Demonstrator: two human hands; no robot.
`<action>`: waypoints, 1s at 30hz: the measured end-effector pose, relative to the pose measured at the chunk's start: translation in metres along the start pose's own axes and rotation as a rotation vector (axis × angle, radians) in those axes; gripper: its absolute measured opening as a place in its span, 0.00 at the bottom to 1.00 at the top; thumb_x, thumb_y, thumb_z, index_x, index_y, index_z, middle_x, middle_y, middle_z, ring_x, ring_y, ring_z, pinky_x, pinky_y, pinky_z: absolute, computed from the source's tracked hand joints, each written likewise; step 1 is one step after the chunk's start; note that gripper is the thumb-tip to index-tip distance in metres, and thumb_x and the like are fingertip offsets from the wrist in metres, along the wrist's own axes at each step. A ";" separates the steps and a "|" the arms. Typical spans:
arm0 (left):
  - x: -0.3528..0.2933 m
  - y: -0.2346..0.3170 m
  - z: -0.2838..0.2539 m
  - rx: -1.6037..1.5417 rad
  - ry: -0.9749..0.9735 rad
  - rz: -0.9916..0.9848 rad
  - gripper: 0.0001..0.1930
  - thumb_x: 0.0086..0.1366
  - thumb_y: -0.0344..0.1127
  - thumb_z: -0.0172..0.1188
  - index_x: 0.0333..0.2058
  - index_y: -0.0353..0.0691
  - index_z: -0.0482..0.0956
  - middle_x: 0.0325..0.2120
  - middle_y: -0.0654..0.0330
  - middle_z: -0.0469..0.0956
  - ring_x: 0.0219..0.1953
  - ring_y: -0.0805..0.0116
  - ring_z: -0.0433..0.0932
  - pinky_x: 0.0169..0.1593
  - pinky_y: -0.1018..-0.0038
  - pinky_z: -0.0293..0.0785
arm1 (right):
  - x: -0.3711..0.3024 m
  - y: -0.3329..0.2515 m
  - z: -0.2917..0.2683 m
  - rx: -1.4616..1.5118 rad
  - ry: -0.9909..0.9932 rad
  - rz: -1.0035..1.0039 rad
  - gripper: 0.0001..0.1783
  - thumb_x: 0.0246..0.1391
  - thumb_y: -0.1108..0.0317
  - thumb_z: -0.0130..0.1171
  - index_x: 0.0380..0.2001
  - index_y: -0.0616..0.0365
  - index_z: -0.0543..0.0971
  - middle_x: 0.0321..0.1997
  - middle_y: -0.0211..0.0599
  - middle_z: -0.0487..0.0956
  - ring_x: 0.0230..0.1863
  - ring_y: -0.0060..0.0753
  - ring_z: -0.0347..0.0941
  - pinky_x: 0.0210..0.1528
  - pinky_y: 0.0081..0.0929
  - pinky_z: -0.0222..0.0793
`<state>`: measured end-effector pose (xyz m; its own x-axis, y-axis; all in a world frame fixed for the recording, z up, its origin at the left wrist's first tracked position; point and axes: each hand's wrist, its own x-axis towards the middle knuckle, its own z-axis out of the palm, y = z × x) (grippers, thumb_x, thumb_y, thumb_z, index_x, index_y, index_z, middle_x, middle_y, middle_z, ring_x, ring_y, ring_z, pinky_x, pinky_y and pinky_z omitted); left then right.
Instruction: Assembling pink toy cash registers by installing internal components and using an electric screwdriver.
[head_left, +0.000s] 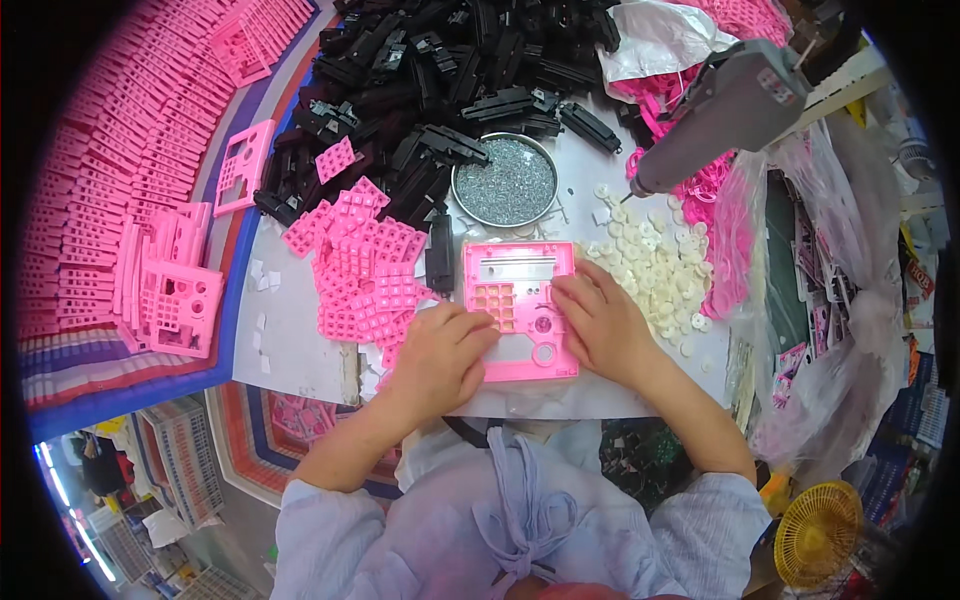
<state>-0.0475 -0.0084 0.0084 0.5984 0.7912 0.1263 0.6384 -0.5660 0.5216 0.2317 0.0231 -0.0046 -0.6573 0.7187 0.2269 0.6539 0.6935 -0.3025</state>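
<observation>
A pink plastic casing (510,371) with square keypad holes, round openings and a silvery strip lies in front of me at the near side of the worktable. My left hand (440,352) is closed at its left edge, the curled fingertips on the keypad area. Whatever may be under those fingertips is hidden. Along the right edge, my right hand (610,325) grips the casing with bent fingers. Beside my left hand lies a heap of pink rubbery keypads (365,265). Close to my right hand is a spread of small cream-white discs (655,265).
A round tin of small metal screws (505,180) stands beyond the casing. Black plastic parts (420,80) are heaped at the back. A grey electric screwdriver (715,120) hangs at the upper right. Stacked pink casings (130,180) line the left; a yellow basket (818,533) is lower right.
</observation>
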 end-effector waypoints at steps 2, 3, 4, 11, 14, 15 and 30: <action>0.013 0.013 0.004 -0.027 0.088 0.080 0.20 0.50 0.30 0.63 0.45 0.39 0.79 0.53 0.55 0.76 0.52 0.54 0.73 0.55 0.58 0.69 | -0.003 -0.001 0.005 -0.008 0.024 0.021 0.27 0.42 0.67 0.64 0.49 0.61 0.77 0.58 0.43 0.73 0.62 0.54 0.65 0.61 0.43 0.69; 0.018 0.018 0.007 -0.041 0.133 0.119 0.20 0.51 0.30 0.63 0.45 0.38 0.78 0.52 0.55 0.76 0.52 0.54 0.73 0.56 0.58 0.69 | -0.002 -0.002 0.007 0.004 0.024 0.033 0.26 0.42 0.67 0.64 0.49 0.60 0.78 0.58 0.43 0.73 0.62 0.53 0.66 0.60 0.43 0.69; 0.019 0.020 0.012 -0.020 0.106 0.117 0.20 0.52 0.32 0.63 0.46 0.38 0.78 0.53 0.55 0.76 0.53 0.54 0.73 0.56 0.58 0.68 | -0.002 -0.001 0.006 0.015 0.025 0.042 0.26 0.43 0.68 0.64 0.49 0.59 0.78 0.58 0.43 0.73 0.61 0.53 0.66 0.60 0.43 0.70; 0.017 0.020 0.023 -0.002 0.031 0.110 0.20 0.57 0.37 0.63 0.49 0.38 0.79 0.56 0.56 0.75 0.56 0.55 0.73 0.58 0.58 0.67 | 0.022 0.074 -0.031 0.278 0.208 0.505 0.13 0.49 0.71 0.61 0.40 0.58 0.82 0.41 0.40 0.81 0.43 0.42 0.77 0.45 0.38 0.73; 0.016 0.018 0.023 -0.024 0.035 0.098 0.20 0.57 0.36 0.64 0.49 0.38 0.79 0.56 0.57 0.75 0.56 0.55 0.73 0.58 0.58 0.68 | 0.037 0.105 -0.029 0.046 0.122 0.459 0.12 0.49 0.76 0.60 0.39 0.57 0.83 0.39 0.40 0.81 0.42 0.43 0.77 0.44 0.37 0.72; 0.016 0.018 0.024 -0.035 0.037 0.095 0.20 0.57 0.36 0.64 0.49 0.38 0.79 0.56 0.57 0.75 0.56 0.55 0.73 0.58 0.58 0.68 | 0.040 0.111 -0.028 0.015 0.088 0.401 0.12 0.48 0.76 0.60 0.39 0.57 0.83 0.39 0.40 0.80 0.42 0.44 0.77 0.44 0.37 0.72; 0.031 0.035 0.011 -0.480 0.137 -0.209 0.13 0.59 0.32 0.64 0.44 0.38 0.79 0.36 0.55 0.78 0.36 0.65 0.78 0.38 0.70 0.74 | 0.034 0.018 -0.049 0.570 0.072 0.245 0.12 0.47 0.74 0.66 0.37 0.58 0.79 0.35 0.39 0.77 0.34 0.42 0.76 0.33 0.31 0.74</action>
<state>-0.0014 -0.0065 0.0215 0.3931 0.9168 0.0704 0.4250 -0.2491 0.8702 0.2396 0.0628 0.0426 -0.4736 0.8688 0.1447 0.4665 0.3868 -0.7955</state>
